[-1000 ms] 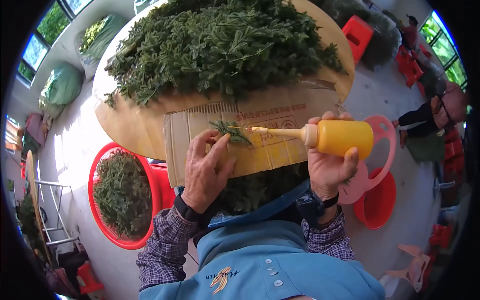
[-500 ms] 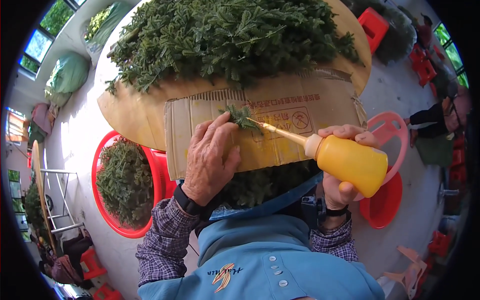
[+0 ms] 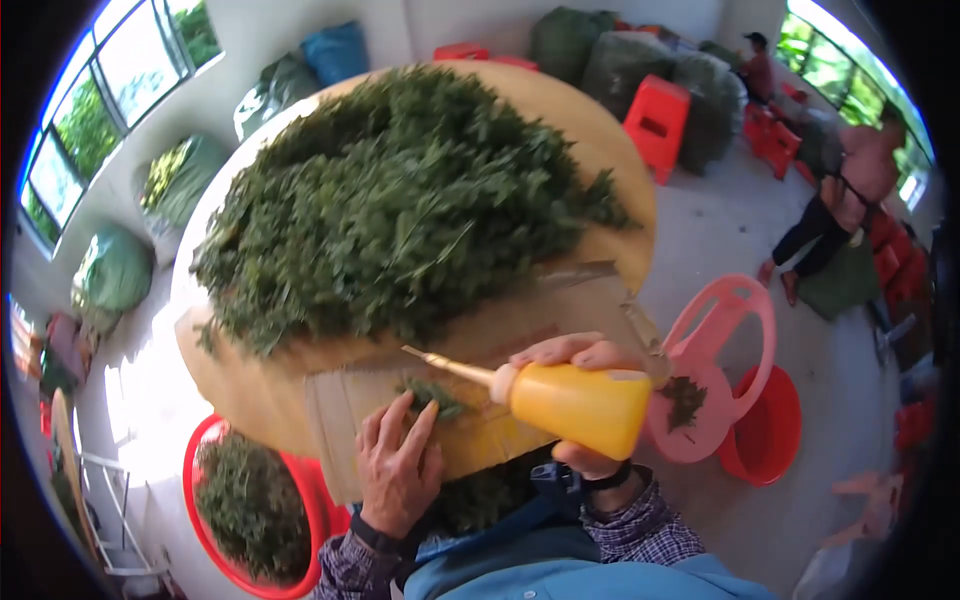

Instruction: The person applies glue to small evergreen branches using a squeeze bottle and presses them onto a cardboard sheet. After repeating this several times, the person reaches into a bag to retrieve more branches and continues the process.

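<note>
My right hand (image 3: pixel 580 350) is wrapped round a yellow squeeze bottle (image 3: pixel 585 405) with a long thin nozzle. The bottle lies tilted in the air, its tip pointing left, above and apart from a small green fir sprig (image 3: pixel 432 396). That sprig rests on a cardboard piece (image 3: pixel 350 405) marked with yellow smears. Fingertips of my left hand (image 3: pixel 400 470) hold the sprig at its left end against the cardboard. Beyond it, a large heap of fir sprigs (image 3: pixel 390 210) covers much of the round wooden table (image 3: pixel 600 110).
At the lower left stands a red basket (image 3: pixel 195 490) full of greenery. To the right are a pink plastic chair (image 3: pixel 690 350) with a few sprigs on its seat and a red tub (image 3: pixel 775 430). A red stool (image 3: pixel 657 125) and filled sacks (image 3: pixel 620 65) stand behind. Other people sit or bend at the far right.
My view has tilted up, showing more of the room. The bottle's nozzle has lifted off the sprig and moved beyond it. My left hand stays at the sprig.
</note>
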Demonstrator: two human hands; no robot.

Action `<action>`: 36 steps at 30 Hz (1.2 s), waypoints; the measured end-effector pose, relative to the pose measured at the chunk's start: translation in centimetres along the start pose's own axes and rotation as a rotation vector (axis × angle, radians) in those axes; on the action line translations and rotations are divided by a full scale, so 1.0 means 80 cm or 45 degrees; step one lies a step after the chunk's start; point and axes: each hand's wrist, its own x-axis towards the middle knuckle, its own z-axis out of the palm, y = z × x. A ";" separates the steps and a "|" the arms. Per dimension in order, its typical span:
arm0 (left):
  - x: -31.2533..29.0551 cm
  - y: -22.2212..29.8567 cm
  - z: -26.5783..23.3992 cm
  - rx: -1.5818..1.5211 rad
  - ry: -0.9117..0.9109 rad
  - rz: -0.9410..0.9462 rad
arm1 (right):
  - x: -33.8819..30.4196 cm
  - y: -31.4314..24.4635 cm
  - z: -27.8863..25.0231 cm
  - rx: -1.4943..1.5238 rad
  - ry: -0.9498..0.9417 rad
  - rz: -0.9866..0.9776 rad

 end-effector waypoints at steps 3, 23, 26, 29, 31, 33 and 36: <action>-0.013 0.004 -0.005 0.042 0.007 0.009 | 0.024 0.019 0.015 0.254 0.194 0.135; -0.006 -0.016 0.000 -0.007 0.012 -0.042 | -0.040 -0.012 0.010 0.003 0.005 0.202; -0.014 -0.019 -0.005 0.016 0.019 -0.046 | -0.047 -0.011 0.015 -0.023 -0.028 0.242; -0.018 -0.017 -0.006 -0.002 0.012 -0.044 | -0.051 -0.010 0.013 -0.012 -0.119 0.247; -0.018 -0.019 -0.006 -0.009 0.008 -0.047 | -0.055 -0.003 0.013 -0.076 -0.135 0.263; -0.018 -0.020 -0.005 -0.001 0.008 -0.049 | -0.056 0.004 0.015 -0.103 -0.144 0.273; -0.008 -0.024 -0.003 0.006 0.024 -0.036 | -0.049 0.015 0.015 -0.066 -0.144 0.249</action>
